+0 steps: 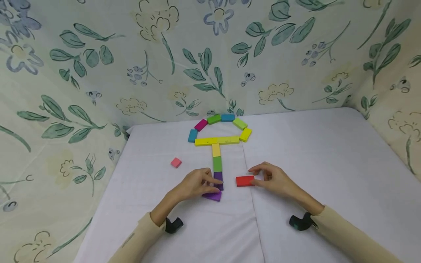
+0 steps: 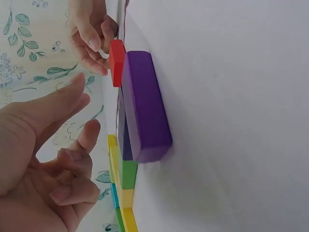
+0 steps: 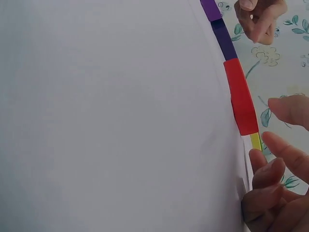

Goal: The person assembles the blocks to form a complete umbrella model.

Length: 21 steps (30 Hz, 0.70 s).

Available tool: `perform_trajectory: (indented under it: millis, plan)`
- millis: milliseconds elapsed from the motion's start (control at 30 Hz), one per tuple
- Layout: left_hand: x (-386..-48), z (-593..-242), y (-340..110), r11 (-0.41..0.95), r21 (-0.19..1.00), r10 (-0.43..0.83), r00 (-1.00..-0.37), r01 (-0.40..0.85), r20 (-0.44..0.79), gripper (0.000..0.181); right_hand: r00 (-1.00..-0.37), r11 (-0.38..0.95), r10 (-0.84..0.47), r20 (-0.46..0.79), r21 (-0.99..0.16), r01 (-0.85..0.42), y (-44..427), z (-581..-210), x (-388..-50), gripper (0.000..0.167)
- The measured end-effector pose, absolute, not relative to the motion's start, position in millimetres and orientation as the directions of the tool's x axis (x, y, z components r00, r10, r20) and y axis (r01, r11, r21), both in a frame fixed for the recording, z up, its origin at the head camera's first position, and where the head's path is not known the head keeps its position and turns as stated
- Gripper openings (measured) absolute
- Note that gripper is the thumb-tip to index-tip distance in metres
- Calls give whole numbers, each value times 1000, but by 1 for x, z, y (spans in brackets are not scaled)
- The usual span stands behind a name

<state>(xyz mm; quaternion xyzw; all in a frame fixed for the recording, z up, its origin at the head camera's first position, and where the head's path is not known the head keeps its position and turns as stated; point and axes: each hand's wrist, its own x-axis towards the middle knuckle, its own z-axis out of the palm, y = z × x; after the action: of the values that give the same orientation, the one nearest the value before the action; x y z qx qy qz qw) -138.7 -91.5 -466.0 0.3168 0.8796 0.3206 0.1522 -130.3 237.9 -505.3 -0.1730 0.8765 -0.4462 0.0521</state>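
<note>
My left hand (image 1: 196, 183) hovers over the lower end of a column of wooden blocks, thumb and fingers apart. Under its thumb lies a purple block (image 1: 213, 197), slightly slanted; the left wrist view shows a gap between the fingers and that purple block (image 2: 145, 104). A dark purple block (image 1: 218, 176) continues the column upward, partly covered by the index finger. To the right, a red block (image 1: 243, 181) lies flat by itself. My right hand (image 1: 277, 179) is just beside it, its thumb and fingers parted around air in the right wrist view, off the red block (image 3: 241, 96).
Green (image 1: 217, 164) and pale yellow blocks (image 1: 216, 150) carry the column up to a yellow bar (image 1: 205, 141) of two blocks. Several coloured blocks arch above it, including a blue one (image 1: 228, 117). A small pink block (image 1: 176, 162) lies left on the white cloth (image 1: 148, 204).
</note>
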Motion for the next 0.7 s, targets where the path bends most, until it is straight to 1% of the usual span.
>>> perform_trajectory:
  millis: [100,267,400,533,700]
  plan:
    - [-141,-463,-78,600,640,649,-760,480,-39,35,-942,549,-329,62,-799,-244,245,-505,-128,31]
    - [-145,-459,-53,630,571,636,-772,527,12,35,-955,566,-296,15,-803,-188,253,-504,-127,28]
    - [-151,-457,-35,651,539,634,-773,534,1,35,-955,546,-296,11,-819,-178,255,-504,-126,28]
    - [-157,-461,-20,647,539,655,-755,539,-31,31,-950,519,-312,26,-833,-193,256,-504,-126,27]
    - [-160,-468,-8,643,512,679,-733,569,-37,29,-948,500,-317,21,-846,-186,256,-503,-127,27]
